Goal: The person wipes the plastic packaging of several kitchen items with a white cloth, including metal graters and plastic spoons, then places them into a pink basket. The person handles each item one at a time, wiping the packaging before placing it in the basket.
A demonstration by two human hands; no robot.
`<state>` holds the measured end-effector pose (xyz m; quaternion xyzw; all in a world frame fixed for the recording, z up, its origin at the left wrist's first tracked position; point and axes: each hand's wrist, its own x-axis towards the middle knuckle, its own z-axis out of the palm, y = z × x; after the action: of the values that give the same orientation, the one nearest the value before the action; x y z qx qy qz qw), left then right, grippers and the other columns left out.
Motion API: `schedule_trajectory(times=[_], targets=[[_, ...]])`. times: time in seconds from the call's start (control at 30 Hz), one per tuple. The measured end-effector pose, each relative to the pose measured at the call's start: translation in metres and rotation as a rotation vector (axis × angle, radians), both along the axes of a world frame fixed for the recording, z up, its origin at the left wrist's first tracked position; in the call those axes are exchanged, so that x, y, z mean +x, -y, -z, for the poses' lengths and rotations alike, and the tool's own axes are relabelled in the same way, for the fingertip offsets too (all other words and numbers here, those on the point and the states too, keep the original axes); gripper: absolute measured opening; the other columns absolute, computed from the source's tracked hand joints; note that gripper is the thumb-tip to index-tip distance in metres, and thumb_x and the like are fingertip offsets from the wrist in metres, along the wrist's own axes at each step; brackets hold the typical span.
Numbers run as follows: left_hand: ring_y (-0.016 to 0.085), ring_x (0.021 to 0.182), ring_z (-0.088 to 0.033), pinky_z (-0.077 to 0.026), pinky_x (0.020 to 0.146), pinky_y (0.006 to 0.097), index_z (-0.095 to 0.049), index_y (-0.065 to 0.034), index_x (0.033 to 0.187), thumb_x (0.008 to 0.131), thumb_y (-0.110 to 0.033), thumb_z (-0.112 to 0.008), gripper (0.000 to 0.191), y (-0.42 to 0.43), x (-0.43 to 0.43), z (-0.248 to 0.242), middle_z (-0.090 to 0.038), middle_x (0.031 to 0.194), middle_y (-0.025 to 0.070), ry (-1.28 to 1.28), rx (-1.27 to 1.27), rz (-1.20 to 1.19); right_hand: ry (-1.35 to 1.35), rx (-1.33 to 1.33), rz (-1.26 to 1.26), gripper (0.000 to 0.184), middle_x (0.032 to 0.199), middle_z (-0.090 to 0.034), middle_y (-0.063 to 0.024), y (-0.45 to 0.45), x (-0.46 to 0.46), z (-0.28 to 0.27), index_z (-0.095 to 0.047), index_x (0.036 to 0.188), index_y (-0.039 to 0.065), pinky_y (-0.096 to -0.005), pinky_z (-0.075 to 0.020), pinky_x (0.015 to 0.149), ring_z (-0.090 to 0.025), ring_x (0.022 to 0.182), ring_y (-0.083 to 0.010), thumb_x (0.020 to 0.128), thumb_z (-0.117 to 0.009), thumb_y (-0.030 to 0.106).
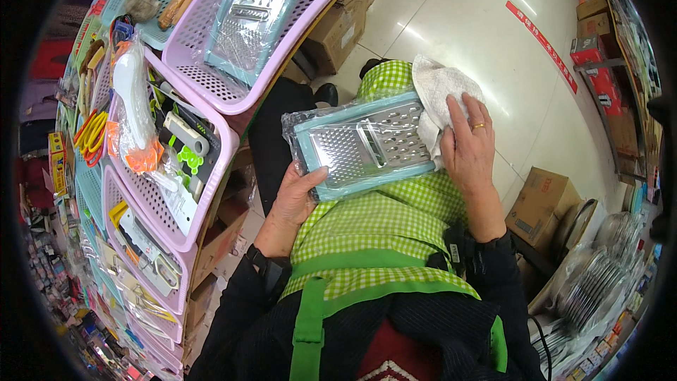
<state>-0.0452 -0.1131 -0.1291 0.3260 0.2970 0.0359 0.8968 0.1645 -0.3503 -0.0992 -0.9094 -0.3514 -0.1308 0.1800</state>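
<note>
A flat metal grater [365,143] with a light blue frame, wrapped in clear plastic, is held over my lap. My left hand [296,193] grips its near left end, the thumb lying on top of the wrapping. In my right hand [469,143] is a white cloth [441,92], bunched against the grater's right end. A ring sits on one finger of that hand. The cloth hides part of the grater's right edge. Beneath both lies the green-and-white checked apron [370,222] that I wear.
Left of me, a purple perforated basket [185,47] holds another wrapped blue-framed grater [254,21]. A second purple basket [230,140] contains a wrapped white ladle [129,95] and peelers. Cardboard boxes [542,203] and wrapped plates [595,286] stand at right. Red floor tape [542,47] bears writing.
</note>
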Motion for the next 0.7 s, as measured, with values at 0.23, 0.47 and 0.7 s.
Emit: schedule_trajectory(times=[0.23,0.47,0.7], targets=[[0.025,0.119,-0.061,-0.049,0.102,0.0405,-0.045,-0.0015,0.141,0.090,0.001,-0.064,0.054,0.001,0.003,-0.001,-0.060,0.132,0.0122,0.026,-0.025,-0.021,-0.021,0.147,-0.304,0.046,0.119,-0.063,-0.0150,-0.003,-0.025,-0.007,-0.065,0.119,0.001,-0.0423,-0.0521,0.086,-0.060,0.116,-0.0352,0.074,-0.063,0.002],[0.023,0.118,-0.062,-0.050,0.102,0.0412,-0.047,-0.0032,0.141,0.100,-0.013,-0.058,0.044,-0.001,0.002,0.005,-0.061,0.133,0.0109,0.021,-0.086,-0.023,-0.234,0.056,-0.685,0.042,0.124,-0.062,-0.0096,-0.028,-0.052,-0.022,-0.064,0.118,0.002,-0.0371,-0.0488,0.078,-0.058,0.118,-0.0252,0.077,-0.066,0.011],[0.027,0.129,-0.055,-0.044,0.110,0.0442,-0.042,-0.0037,0.147,0.108,-0.037,-0.041,0.051,-0.001,0.001,0.004,-0.056,0.141,0.0126,0.024,-0.246,-0.017,-0.155,-0.078,-0.971,0.045,0.131,-0.057,-0.0052,-0.073,-0.057,-0.024,-0.062,0.123,0.004,-0.0331,-0.0446,0.085,-0.049,0.130,-0.0189,0.081,-0.063,0.022]])
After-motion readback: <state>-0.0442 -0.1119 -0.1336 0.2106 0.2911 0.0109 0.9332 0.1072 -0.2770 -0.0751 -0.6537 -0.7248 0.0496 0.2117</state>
